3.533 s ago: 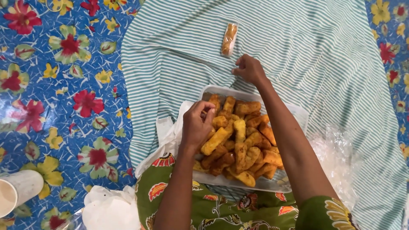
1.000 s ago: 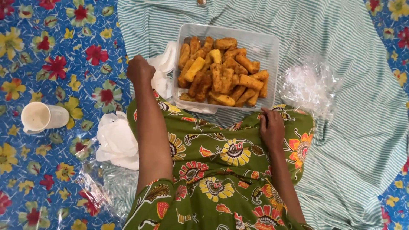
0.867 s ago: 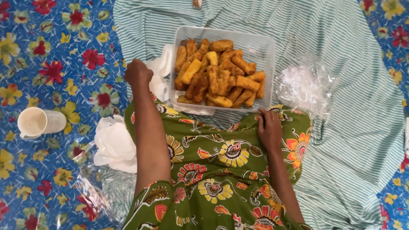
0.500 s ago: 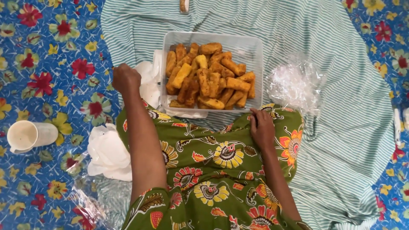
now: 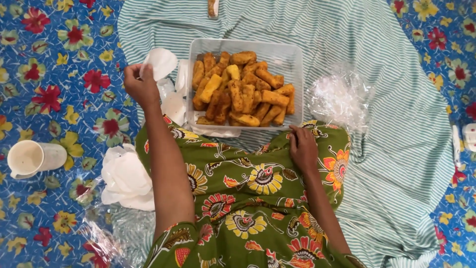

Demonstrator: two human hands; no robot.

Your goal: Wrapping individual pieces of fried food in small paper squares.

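Beside clear tub of fried sticks [image 5: 245, 89]: left hand [image 5: 141, 87] raised, pinching white paper round [image 5: 159, 62]. Right hand [image 5: 303, 148] flat, fingers spread loosely on green floral lap [image 5: 248, 193], just below tub rim.

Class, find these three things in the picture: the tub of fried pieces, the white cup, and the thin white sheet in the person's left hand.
tub [image 5: 292, 52], head view, on its clear right wall.
white cup [image 5: 34, 158], head view, on its side wall.
white sheet [image 5: 159, 62], head view, on its middle, above the left hand [image 5: 140, 88].
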